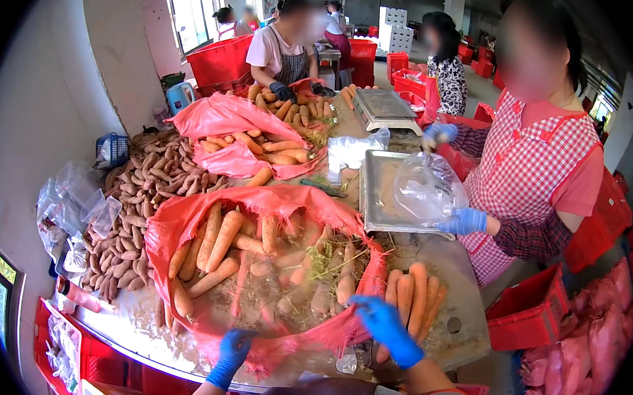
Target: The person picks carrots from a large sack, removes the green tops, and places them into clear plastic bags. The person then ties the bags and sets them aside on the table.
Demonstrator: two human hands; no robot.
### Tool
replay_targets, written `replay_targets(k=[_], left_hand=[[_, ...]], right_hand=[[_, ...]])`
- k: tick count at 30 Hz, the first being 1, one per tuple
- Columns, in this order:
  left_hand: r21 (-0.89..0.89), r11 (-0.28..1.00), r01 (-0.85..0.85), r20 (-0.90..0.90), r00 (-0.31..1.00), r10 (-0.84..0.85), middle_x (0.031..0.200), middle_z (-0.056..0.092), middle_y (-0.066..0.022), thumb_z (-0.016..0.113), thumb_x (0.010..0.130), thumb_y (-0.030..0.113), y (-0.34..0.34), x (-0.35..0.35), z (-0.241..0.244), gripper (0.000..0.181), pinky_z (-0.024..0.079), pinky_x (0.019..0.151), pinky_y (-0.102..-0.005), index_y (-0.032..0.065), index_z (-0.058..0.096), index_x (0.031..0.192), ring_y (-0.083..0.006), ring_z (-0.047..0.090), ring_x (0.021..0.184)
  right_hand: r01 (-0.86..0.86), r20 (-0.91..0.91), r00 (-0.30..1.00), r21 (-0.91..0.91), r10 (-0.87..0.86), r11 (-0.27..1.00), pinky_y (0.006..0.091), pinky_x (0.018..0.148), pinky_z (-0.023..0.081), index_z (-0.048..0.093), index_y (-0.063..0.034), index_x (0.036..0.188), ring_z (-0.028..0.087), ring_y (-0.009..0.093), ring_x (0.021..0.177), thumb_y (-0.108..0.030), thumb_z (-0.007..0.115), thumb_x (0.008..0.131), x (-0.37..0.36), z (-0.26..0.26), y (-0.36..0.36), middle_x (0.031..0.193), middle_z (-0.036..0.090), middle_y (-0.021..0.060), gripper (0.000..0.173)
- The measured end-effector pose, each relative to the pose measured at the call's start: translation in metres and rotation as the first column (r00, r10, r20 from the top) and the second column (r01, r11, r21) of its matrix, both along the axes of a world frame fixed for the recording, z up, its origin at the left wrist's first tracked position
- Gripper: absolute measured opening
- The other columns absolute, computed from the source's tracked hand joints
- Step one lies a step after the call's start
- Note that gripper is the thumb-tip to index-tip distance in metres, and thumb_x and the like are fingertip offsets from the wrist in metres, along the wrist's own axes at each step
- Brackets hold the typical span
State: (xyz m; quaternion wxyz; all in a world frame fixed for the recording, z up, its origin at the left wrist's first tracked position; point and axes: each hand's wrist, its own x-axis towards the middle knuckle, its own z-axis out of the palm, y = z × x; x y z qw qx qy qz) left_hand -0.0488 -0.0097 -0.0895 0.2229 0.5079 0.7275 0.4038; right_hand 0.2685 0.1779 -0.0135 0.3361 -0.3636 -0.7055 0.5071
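Observation:
Before me lies a red woven sack [316, 200] spread wide, with carrots [225, 238] and loose dirt inside. My left hand [234, 351], in a blue glove, is at the sack's near edge; whether its fingers grip the cloth cannot be told. At the sack's right edge is my right hand [387, 329], also blue-gloved, its fingertips against the red cloth; its grip is unclear. Several cleaned-looking carrots [411, 298] lie side by side just beyond my right hand. Green carrot tops [320, 264] show among the carrots in the sack.
Sweet potatoes [139, 207] are heaped at left. A second red sack of carrots [234, 117] lies farther back. At right, a co-worker's gloved hand [462, 221] holds a clear plastic bag [430, 186] over a metal scale tray [368, 201]. A red crate [528, 311] stands beside the table.

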Motion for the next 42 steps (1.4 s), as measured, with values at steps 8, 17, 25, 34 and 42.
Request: replay_targets(k=[8, 17, 25, 34, 42], left_hand=[[0.042, 0.997, -0.071, -0.511, 0.856, 0.082, 0.100, 0.061, -0.0095, 0.064, 0.072, 0.018, -0.035, -0.033, -0.033, 0.027, 0.042, 0.084, -0.0416, 0.0136, 0.063, 0.098, -0.0315, 0.054, 0.093], [-0.064, 0.996, -0.056, -0.598, 0.801, 0.006, 0.099, 0.059, -0.0105, 0.062, 0.071, 0.023, -0.034, -0.036, -0.040, 0.030, 0.040, 0.077, -0.0460, 0.0145, 0.059, 0.100, -0.0316, 0.054, 0.091], [0.039, 0.999, -0.005, -0.643, 0.765, 0.029, 0.095, 0.058, -0.0130, 0.061, 0.072, 0.026, -0.037, -0.040, -0.046, 0.032, 0.040, 0.074, -0.0462, 0.0138, 0.058, 0.101, -0.0334, 0.053, 0.087], [-0.109, 0.994, 0.012, -0.654, 0.752, -0.081, 0.091, 0.058, -0.0133, 0.062, 0.071, 0.027, -0.027, -0.053, -0.050, 0.029, 0.042, 0.068, -0.0469, 0.0138, 0.059, 0.097, -0.0339, 0.054, 0.084], [-0.156, 0.988, 0.004, -0.639, 0.763, -0.104, 0.093, 0.057, -0.0126, 0.061, 0.071, 0.028, -0.027, -0.050, -0.037, 0.029, 0.042, 0.071, -0.0459, 0.0148, 0.058, 0.097, -0.0332, 0.052, 0.087]], right_hand=[[-0.296, 0.056, 0.955, 0.167, 0.291, 0.940, 0.0348, 0.062, 0.046, 0.062, -0.0033, 0.097, 0.060, 0.022, 0.070, -0.021, 0.062, 0.084, -0.067, -0.025, -0.031, 0.081, 0.061, 0.0131, 0.022], [-0.823, -0.225, 0.380, 0.359, 0.897, 0.439, 0.0338, 0.076, 0.045, 0.061, -0.0029, 0.091, 0.059, 0.024, 0.086, -0.031, 0.064, 0.082, -0.147, 0.097, -0.100, 0.093, 0.062, 0.0088, 0.029], [-0.710, 0.078, 0.213, 0.697, 0.974, 0.100, 0.0426, 0.084, 0.041, 0.062, -0.0045, 0.094, 0.059, 0.028, 0.089, -0.035, 0.060, 0.083, -0.200, 0.136, -0.173, 0.093, 0.061, 0.0123, 0.032], [-0.876, 0.681, 0.298, 0.474, 0.668, -0.093, 0.0441, 0.085, 0.040, 0.063, -0.0046, 0.094, 0.058, 0.029, 0.094, -0.034, 0.058, 0.085, -0.236, 0.162, -0.200, 0.096, 0.061, 0.0139, 0.031], [-0.402, 0.172, 0.528, 0.913, 0.832, 0.066, 0.0425, 0.064, 0.040, 0.059, -0.0143, 0.069, 0.056, 0.025, 0.068, -0.030, 0.058, 0.064, -0.249, 0.165, -0.216, 0.070, 0.056, 0.0056, 0.016]])
